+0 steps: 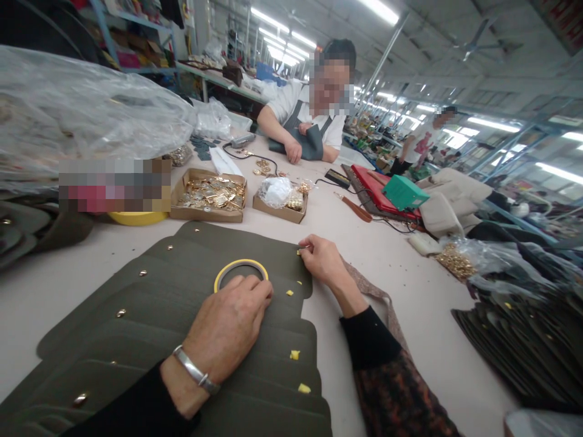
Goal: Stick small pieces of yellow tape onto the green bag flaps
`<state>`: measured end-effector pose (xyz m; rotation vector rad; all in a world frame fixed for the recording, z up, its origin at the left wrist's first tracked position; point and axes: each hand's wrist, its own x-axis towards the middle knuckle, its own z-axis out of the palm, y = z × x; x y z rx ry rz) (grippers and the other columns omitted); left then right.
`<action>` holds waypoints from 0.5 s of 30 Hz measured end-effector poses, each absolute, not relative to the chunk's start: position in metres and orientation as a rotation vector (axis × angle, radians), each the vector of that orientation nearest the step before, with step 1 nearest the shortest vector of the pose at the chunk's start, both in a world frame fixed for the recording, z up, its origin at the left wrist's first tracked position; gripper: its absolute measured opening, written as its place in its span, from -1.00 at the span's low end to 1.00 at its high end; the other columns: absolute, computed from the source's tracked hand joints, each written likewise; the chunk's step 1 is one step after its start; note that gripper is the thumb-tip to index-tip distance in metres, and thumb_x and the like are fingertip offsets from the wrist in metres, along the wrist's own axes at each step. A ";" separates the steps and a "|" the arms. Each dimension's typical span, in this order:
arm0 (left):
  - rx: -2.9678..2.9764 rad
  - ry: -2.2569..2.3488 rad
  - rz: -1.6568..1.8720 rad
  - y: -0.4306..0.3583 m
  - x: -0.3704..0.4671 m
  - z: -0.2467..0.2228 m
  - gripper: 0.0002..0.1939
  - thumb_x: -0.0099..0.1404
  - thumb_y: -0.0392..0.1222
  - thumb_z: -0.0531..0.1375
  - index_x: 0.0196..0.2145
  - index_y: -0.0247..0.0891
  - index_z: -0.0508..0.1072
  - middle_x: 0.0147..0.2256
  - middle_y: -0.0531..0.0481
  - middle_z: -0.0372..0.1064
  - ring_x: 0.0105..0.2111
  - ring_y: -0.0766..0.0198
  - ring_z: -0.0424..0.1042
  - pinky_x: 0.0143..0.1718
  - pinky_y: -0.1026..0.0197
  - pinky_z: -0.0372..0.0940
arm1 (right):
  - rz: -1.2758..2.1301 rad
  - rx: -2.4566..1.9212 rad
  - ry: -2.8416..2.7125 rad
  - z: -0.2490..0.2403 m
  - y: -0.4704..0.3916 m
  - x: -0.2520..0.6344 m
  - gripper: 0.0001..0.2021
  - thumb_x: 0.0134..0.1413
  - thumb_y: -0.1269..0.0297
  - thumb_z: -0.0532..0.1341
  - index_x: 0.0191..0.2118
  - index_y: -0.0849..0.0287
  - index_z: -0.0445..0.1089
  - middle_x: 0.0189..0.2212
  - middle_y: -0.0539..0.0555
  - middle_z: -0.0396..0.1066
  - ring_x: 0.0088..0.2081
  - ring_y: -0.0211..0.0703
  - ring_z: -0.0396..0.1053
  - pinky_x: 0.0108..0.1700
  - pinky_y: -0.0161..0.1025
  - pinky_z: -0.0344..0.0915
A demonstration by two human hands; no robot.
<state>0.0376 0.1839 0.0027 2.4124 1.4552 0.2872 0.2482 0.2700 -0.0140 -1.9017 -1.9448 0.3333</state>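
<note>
Dark olive panels (218,243) lie overlapped in a stepped row on the table, with gold metal studs (121,313) along their left side. Small yellow tape pieces (295,354) stick up near their right edges. My left hand (234,318), a metal bracelet at its wrist, is closed on the near rim of a roll of yellow tape (220,280) resting on the panels. At the far panel's right edge, my right hand (324,262) has thumb and fingertips pinched together beside a yellow tape bit. What exactly they grip is hidden.
Beyond the panels stand a cardboard box of gold metal parts (212,193) and a smaller box (291,209). A co-worker (305,115) handles a dark piece across the table (364,261). Dark panels (505,340) are stacked right; plastic-covered goods (86,115) fill the left.
</note>
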 end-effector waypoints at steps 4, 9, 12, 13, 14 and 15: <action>2.415 1.453 0.295 0.184 0.038 0.002 -0.83 0.39 -0.24 0.00 -0.27 -0.17 0.38 -0.27 0.01 0.36 -0.23 0.17 0.30 -0.21 0.12 0.20 | 0.242 -2.008 -2.018 -0.010 0.271 0.240 -0.81 0.05 0.43 0.16 -0.24 0.17 0.48 -0.35 0.07 0.54 -0.26 -0.15 0.46 -0.14 -0.29 0.28; 2.422 1.436 0.306 0.183 0.036 0.001 -0.80 0.40 -0.24 -0.03 -0.27 -0.16 0.38 -0.28 0.00 0.35 -0.23 0.16 0.30 -0.22 0.11 0.21 | 0.253 -2.071 -2.006 -0.009 0.275 0.245 -0.83 0.05 0.30 0.23 -0.22 0.18 0.49 -0.34 0.12 0.54 -0.23 -0.08 0.46 -0.15 -0.25 0.28; 2.409 1.436 0.310 0.183 0.036 0.001 -0.82 0.40 -0.24 -0.02 -0.26 -0.17 0.38 -0.26 0.00 0.36 -0.22 0.16 0.31 -0.21 0.11 0.22 | 0.275 -2.023 -1.968 -0.009 0.271 0.256 -0.76 0.10 0.21 0.22 -0.16 0.22 0.47 -0.36 0.12 0.53 -0.26 -0.09 0.45 -0.17 -0.24 0.28; 2.400 1.438 0.308 0.183 0.036 0.002 -0.82 0.39 -0.25 -0.01 -0.27 -0.17 0.38 -0.27 0.00 0.36 -0.22 0.16 0.31 -0.21 0.11 0.22 | 0.282 -1.963 -1.950 -0.009 0.269 0.260 -0.77 0.14 0.22 0.19 -0.17 0.21 0.47 -0.37 0.10 0.52 -0.29 -0.13 0.44 -0.18 -0.26 0.28; 2.390 1.438 0.307 0.184 0.037 0.002 -0.83 0.39 -0.25 0.00 -0.27 -0.16 0.38 -0.27 0.01 0.36 -0.22 0.16 0.31 -0.21 0.11 0.22 | 0.277 -1.879 -1.946 -0.009 0.266 0.264 -0.79 0.17 0.24 0.16 -0.18 0.21 0.47 -0.37 0.08 0.52 -0.30 -0.16 0.43 -0.18 -0.28 0.28; 2.383 1.442 0.308 0.185 0.038 0.002 -0.83 0.38 -0.25 0.01 -0.27 -0.16 0.38 -0.27 0.01 0.36 -0.22 0.16 0.31 -0.21 0.11 0.23 | 0.261 -1.781 -1.967 -0.008 0.264 0.266 -0.80 0.20 0.26 0.13 -0.20 0.20 0.47 -0.36 0.07 0.51 -0.30 -0.19 0.43 -0.18 -0.30 0.28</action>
